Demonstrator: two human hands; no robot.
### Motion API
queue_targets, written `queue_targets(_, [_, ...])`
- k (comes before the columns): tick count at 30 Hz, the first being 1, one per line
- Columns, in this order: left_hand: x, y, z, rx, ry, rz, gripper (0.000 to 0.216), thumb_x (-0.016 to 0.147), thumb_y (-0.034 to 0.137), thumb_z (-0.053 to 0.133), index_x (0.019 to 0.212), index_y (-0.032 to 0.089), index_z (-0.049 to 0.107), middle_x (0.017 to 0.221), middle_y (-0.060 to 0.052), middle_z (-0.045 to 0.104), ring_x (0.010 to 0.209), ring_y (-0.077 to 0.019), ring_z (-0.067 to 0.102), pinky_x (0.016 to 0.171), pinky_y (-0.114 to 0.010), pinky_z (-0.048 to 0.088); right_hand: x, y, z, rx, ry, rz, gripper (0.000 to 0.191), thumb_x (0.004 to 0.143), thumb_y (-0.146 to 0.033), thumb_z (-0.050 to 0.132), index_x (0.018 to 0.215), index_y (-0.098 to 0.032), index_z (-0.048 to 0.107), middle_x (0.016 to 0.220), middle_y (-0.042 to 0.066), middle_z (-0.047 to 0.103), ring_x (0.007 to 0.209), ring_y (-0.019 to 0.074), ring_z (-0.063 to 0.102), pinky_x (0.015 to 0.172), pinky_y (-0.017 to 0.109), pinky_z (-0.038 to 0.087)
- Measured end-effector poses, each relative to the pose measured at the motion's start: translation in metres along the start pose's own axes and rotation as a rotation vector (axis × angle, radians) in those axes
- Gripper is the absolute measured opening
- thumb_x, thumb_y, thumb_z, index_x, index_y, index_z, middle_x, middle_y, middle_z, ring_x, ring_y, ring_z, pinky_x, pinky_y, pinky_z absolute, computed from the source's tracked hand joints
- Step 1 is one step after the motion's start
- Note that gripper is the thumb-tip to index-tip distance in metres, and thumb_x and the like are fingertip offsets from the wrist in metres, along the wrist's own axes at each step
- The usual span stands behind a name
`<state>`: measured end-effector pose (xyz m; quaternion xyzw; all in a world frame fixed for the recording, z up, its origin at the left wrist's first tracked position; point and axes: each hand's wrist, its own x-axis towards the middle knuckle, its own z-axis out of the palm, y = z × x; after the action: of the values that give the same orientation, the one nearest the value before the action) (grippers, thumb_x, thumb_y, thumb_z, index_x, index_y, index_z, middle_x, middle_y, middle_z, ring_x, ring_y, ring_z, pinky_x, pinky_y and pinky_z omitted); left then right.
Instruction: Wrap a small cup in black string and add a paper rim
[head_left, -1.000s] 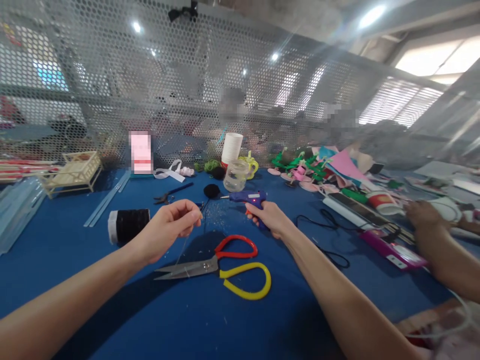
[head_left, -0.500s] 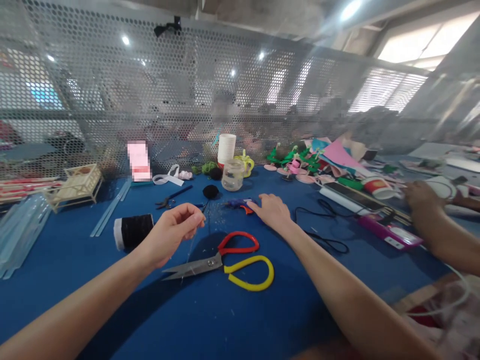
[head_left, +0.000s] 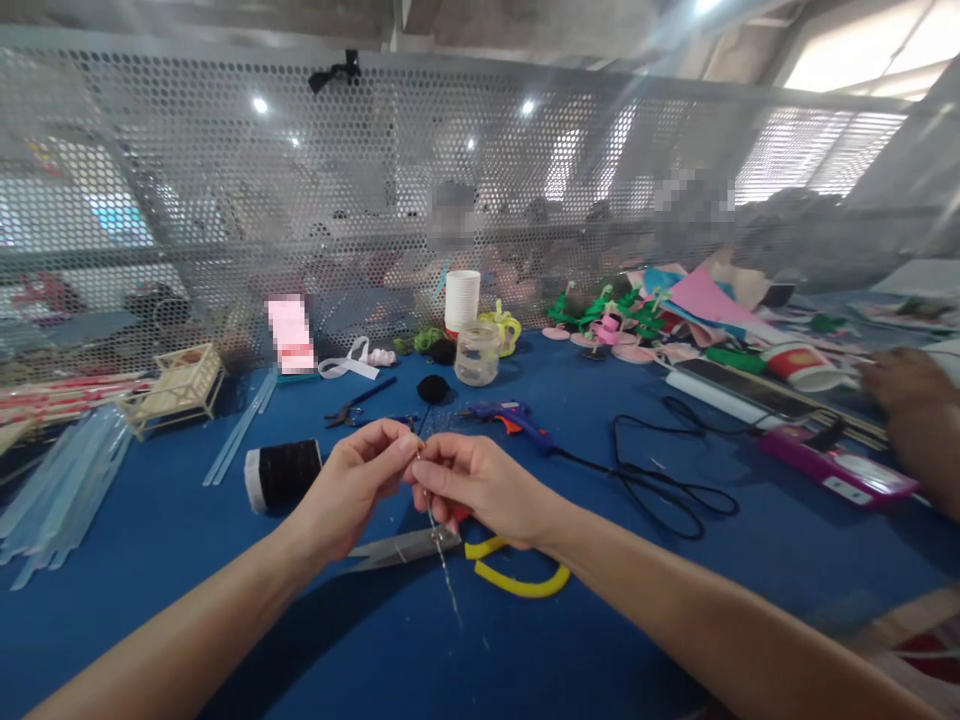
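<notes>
My left hand (head_left: 358, 482) and my right hand (head_left: 480, 485) meet above the blue table (head_left: 675, 560), fingertips pinched together on a thin clear thread (head_left: 442, 560) that hangs down from them. Under the hands lie scissors (head_left: 420, 545) with one red and one yellow handle. A blue glue gun (head_left: 514, 416) lies on its side just beyond my right hand, its black cord (head_left: 660, 485) looping off to the right. A black spool (head_left: 283, 472) lies left of my left hand.
A perforated metal screen (head_left: 300, 200) closes off the back. Along it stand paper cups (head_left: 462, 299), a clear jar (head_left: 477, 353), a black pompom (head_left: 433, 388), small pliers (head_left: 352, 403) and a toy bed (head_left: 176, 387). Clear glue sticks (head_left: 60, 495) lie left. Another person's hand (head_left: 911, 400) works among craft scraps right.
My right hand let go of the glue gun, which now lies on the table, and came back to join my left hand on the thread. The left hand stayed pinched.
</notes>
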<state>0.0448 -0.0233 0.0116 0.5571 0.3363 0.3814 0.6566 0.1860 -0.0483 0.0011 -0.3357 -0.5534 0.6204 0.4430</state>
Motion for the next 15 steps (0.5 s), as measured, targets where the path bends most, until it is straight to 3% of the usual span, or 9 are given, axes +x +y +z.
queue_targets(6, [0.004, -0.0032, -0.001, 0.076, 0.036, 0.001, 0.021, 0.066, 0.033, 0.066, 0.067, 0.014, 0.056, 0.05, 0.006, 0.044, 0.044, -0.0035, 0.029, 0.042, -0.02, 0.019, -0.0031, 0.0095, -0.0079, 0.077, 0.107, -0.008, 0.022, 0.067, -0.032, 0.065, 0.064, -0.014, 0.053, 0.057, -0.003, 0.058, 0.041, 0.0028, 0.047, 0.036, 0.014, 0.039])
queue_targets(15, [0.0044, -0.0012, 0.0024, 0.215, 0.121, 0.027, 0.022, 0.064, 0.034, 0.065, 0.067, 0.014, 0.056, 0.052, 0.007, 0.041, 0.045, -0.0036, 0.028, 0.042, -0.018, 0.02, -0.0053, 0.0101, -0.0084, 0.096, 0.11, -0.001, 0.02, 0.066, -0.027, 0.065, 0.07, -0.014, 0.051, 0.054, -0.004, 0.058, 0.038, 0.0042, 0.05, 0.035, 0.016, 0.043])
